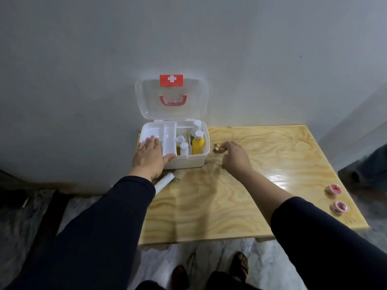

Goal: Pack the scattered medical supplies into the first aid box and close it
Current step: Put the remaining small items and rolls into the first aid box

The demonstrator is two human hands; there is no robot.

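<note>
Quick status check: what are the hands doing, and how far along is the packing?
Left hand flat on box tray. Right hand at small item beside open first aid box. White roll, two pink tapes unpacked.

The box (188,159) sits at the table's (230,206) far left corner, against the wall (188,38), its lid (171,99) upright behind it. Bottles (198,143) stand in its right compartment; a tray (165,135) fills the left. The left hand (149,155) lies on the tray's near left part. A roll (164,182) lies before the box. The right hand (235,154) is just right of the box, at a small item (217,147). Two tape rolls (333,189) lie well apart, by the right edge.
</note>
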